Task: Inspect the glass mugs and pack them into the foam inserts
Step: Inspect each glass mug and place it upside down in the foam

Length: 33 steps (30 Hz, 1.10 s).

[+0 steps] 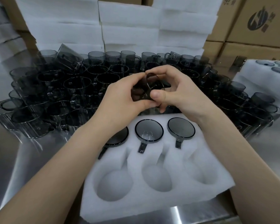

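Note:
Both hands hold one smoky grey glass mug [148, 88] up above the far edge of the white foam insert [152, 160]. My left hand [124, 96] grips it from the left, my right hand [176, 92] from the right with the thumb on its wall. The insert has six mug-shaped pockets. Three mugs sit in the far row: left [118, 139], partly hidden by my left forearm, middle [149, 130] and right [181, 127], handles pointing toward me. The three near pockets [157, 177] hold nothing.
A dense crowd of loose grey glass mugs [74, 88] covers the steel table [31, 159] behind and beside the insert. Stacked white foam inserts [129, 21] rise at the back. Cardboard boxes [257, 21] stand at the right, with a packed foam insert [265, 70] below them.

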Motion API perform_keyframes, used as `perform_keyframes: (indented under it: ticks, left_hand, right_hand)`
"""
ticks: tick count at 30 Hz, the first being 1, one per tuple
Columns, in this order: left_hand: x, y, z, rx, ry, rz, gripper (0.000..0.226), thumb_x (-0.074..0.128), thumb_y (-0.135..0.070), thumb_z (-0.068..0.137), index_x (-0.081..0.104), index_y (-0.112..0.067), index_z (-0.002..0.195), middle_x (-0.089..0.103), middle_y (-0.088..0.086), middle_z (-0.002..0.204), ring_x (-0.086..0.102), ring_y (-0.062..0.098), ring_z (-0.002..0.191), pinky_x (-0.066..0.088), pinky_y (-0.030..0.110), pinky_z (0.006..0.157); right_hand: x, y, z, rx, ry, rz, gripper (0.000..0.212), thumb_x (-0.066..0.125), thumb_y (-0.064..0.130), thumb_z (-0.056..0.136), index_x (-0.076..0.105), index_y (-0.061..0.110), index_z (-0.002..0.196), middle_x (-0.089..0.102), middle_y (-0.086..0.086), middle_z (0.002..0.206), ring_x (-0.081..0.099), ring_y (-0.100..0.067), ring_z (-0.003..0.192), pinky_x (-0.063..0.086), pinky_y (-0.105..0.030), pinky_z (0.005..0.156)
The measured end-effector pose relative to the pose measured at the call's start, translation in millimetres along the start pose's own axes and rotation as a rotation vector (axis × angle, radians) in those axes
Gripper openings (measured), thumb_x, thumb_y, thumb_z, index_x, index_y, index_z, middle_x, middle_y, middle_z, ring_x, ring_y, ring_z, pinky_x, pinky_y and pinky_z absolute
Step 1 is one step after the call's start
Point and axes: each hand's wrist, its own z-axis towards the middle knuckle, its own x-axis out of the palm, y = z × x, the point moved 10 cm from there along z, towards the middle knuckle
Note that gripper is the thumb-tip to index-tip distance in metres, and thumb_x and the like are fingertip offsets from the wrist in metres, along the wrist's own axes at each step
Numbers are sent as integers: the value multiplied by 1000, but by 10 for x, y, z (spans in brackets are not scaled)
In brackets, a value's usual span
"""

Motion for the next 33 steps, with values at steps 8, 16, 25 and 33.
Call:
perform_keyframes:
  ticks: [8,16,25,33]
  left_hand:
    - [31,-65,-8,92,-3,87,71,88,-18,63,62,-31,128,64,-28,105,58,-6,108,40,8,95]
    - [64,1,9,61,44,-246,69,85,-9,61,62,-23,124,68,-5,119,64,11,113,51,36,98]
    - [-26,76,30,4,21,-470,51,74,10,74,63,-15,117,70,-1,113,71,14,96,55,24,84]
    - [12,97,33,2,29,-386,51,80,4,71,66,-17,114,73,-6,106,72,12,95,56,25,83]
  right_hand:
    - [-49,-22,6,36,-145,-16,21,73,35,75,58,24,85,63,11,74,53,-11,49,39,-22,38]
    - [-93,-142,39,123,-160,274,19,55,28,95,63,17,83,52,-9,66,39,-15,42,26,-18,35]
    - [91,-41,-4,72,201,557,55,66,11,79,54,13,133,62,-7,105,60,-7,63,52,-19,59]
    - [1,-63,29,36,-56,205,39,74,15,71,60,19,108,63,0,89,50,-14,52,40,-23,40]
